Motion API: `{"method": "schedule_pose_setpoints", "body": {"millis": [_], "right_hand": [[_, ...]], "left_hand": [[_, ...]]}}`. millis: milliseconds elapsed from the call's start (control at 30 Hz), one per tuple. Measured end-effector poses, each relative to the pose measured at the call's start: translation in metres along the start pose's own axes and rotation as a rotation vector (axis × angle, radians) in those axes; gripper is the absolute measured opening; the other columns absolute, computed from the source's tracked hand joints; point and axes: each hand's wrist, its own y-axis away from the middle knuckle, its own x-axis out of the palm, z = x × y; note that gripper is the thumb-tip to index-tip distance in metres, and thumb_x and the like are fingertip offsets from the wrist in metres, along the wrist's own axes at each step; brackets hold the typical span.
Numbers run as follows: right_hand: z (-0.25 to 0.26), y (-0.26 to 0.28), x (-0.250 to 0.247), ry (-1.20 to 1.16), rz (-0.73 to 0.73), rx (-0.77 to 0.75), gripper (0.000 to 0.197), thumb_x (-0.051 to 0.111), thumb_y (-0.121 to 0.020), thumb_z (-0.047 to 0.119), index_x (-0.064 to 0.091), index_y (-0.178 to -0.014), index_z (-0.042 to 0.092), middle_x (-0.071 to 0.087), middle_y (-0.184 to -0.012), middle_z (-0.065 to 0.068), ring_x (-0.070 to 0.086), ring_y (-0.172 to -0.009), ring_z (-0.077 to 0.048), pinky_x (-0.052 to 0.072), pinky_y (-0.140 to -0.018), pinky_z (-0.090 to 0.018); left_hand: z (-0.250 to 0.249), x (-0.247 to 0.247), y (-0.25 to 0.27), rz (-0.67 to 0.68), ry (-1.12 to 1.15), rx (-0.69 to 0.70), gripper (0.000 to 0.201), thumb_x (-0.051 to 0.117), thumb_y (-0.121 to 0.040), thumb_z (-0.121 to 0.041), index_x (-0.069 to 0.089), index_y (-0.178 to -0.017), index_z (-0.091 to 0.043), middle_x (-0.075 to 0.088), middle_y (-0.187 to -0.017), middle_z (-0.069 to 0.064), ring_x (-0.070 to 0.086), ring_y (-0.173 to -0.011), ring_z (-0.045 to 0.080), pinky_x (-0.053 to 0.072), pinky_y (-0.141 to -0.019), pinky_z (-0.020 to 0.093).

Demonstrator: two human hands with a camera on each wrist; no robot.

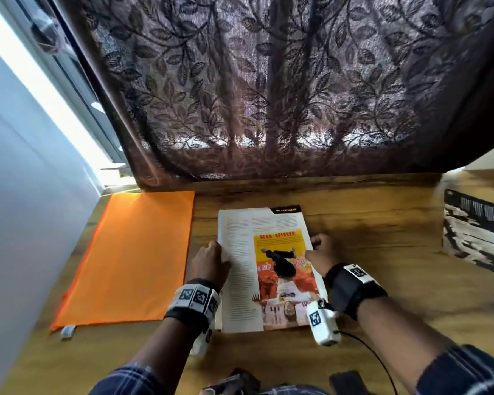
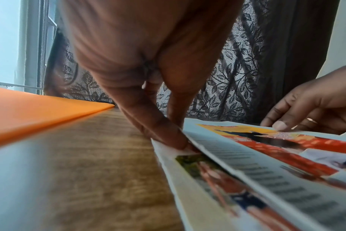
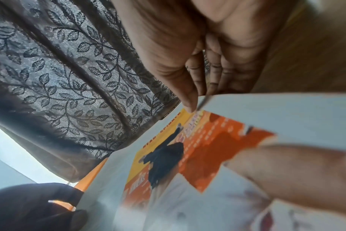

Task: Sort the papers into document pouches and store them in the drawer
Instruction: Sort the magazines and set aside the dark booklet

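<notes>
A stack of magazine pages [image 1: 240,266] lies on the wooden desk [image 1: 382,295], its top sheet showing text columns and an orange and yellow picture. My left hand [image 1: 216,253] grips the stack's left edge, thumb on top and a finger tucked under the top sheet [image 2: 267,171]. My right hand [image 1: 315,245] pinches the right edge, fingers curled under the lifted sheet [image 3: 168,203] and thumb on top. An orange document pouch [image 1: 131,258] lies flat to the left of the pages, untouched; its edge [image 2: 30,112] runs beside my left hand [image 2: 138,62].
A brown leaf-patterned curtain [image 1: 268,95] hangs along the desk's back edge. A black and white printed sheet [image 1: 474,238] lies at the far right. A wall and bright window [image 1: 40,95] bound the left side. Dark objects [image 1: 348,380] and a cable sit near the front edge.
</notes>
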Motion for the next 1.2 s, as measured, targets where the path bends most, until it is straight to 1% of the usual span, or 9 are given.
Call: {"method": "schedule_pose_setpoints", "body": {"millis": [167,300,400,533,633,733,800,1033,1200], "right_hand": [[0.014,0.010,-0.001,-0.096,0.015,0.075,0.021,0.066,-0.083,-0.005,0.063,-0.103,0.001,0.062,-0.092,-0.010,0.060,-0.093,-0.029,0.048,-0.079,-0.038],[0.005,0.004,-0.001,-0.179,0.052,0.057,0.019,0.070,-0.083,-0.004,0.060,-0.098,0.003,0.064,-0.085,-0.012,0.062,-0.089,-0.032,0.048,-0.077,-0.039],[0.001,0.006,-0.007,-0.280,0.011,0.007,0.020,0.072,-0.083,-0.001,0.062,-0.100,-0.006,0.069,-0.104,-0.026,0.065,-0.102,-0.041,0.051,-0.086,-0.045],[-0.002,0.019,-0.026,-0.401,-0.047,-0.061,0.005,0.070,-0.088,0.005,0.067,-0.089,0.009,0.074,-0.094,-0.012,0.070,-0.090,-0.030,0.054,-0.084,-0.046],[-0.003,0.025,-0.043,-0.489,-0.091,-0.102,0.008,0.067,-0.090,0.003,0.067,-0.090,0.011,0.074,-0.093,-0.010,0.068,-0.081,-0.019,0.054,-0.077,-0.036],[-0.003,0.027,-0.064,-0.619,-0.164,-0.119,0.009,0.065,-0.091,0.002,0.066,-0.097,0.008,0.072,-0.094,-0.010,0.065,-0.077,-0.014,0.053,-0.068,-0.023],[-0.007,0.027,-0.082,-0.652,-0.194,-0.142,0.009,0.065,-0.093,0.008,0.066,-0.096,0.016,0.074,-0.099,-0.007,0.068,-0.084,-0.018,0.054,-0.078,-0.032],[-0.009,0.036,-0.144,-0.721,-0.254,-0.256,0.014,0.058,-0.098,0.013,0.063,-0.108,0.022,0.075,-0.103,0.000,0.069,-0.100,-0.020,0.052,-0.088,-0.037],[-0.024,0.040,-0.182,-0.749,-0.253,-0.283,0.022,0.058,-0.096,0.004,0.061,-0.117,0.009,0.077,-0.098,0.007,0.071,-0.094,-0.009,0.052,-0.078,-0.019]], "left_hand": [[0.004,-0.005,-0.002,0.042,-0.008,0.014,0.032,0.076,-0.083,-0.028,0.048,-0.098,-0.022,0.063,-0.102,0.007,0.068,-0.081,0.029,0.062,-0.068,0.046],[0.000,-0.015,-0.002,0.091,0.038,0.009,0.031,0.073,-0.086,-0.027,0.050,-0.103,-0.016,0.063,-0.103,0.008,0.069,-0.083,0.032,0.062,-0.068,0.045],[-0.004,-0.024,-0.004,0.095,0.020,0.002,0.034,0.066,-0.091,-0.036,0.051,-0.108,-0.011,0.068,-0.105,0.010,0.069,-0.090,0.035,0.058,-0.078,0.044],[-0.020,-0.032,-0.005,0.125,0.116,0.024,0.022,0.055,-0.098,-0.035,0.058,-0.096,-0.014,0.068,-0.095,0.007,0.066,-0.088,0.031,0.056,-0.072,0.038],[-0.046,-0.032,0.003,0.133,0.547,0.071,0.015,0.054,-0.101,-0.022,0.056,-0.087,-0.018,0.065,-0.093,0.005,0.066,-0.084,0.027,0.051,-0.066,0.033],[-0.074,-0.027,0.009,0.136,0.865,0.150,0.010,0.054,-0.102,-0.015,0.060,-0.107,-0.009,0.070,-0.115,0.011,0.069,-0.100,0.030,0.058,-0.082,0.044],[-0.094,-0.023,0.015,0.191,0.963,0.227,0.029,0.058,-0.098,-0.021,0.053,-0.122,-0.006,0.070,-0.120,0.013,0.066,-0.112,0.036,0.054,-0.093,0.056],[-0.157,-0.004,0.029,0.254,1.015,0.431,0.048,0.055,-0.096,-0.026,0.042,-0.141,-0.018,0.062,-0.137,0.005,0.059,-0.126,0.025,0.049,-0.103,0.056],[-0.191,0.011,0.043,0.270,1.045,0.504,0.047,0.046,-0.102,-0.002,0.036,-0.146,-0.013,0.066,-0.130,0.006,0.064,-0.118,0.023,0.057,-0.091,0.038]]}}
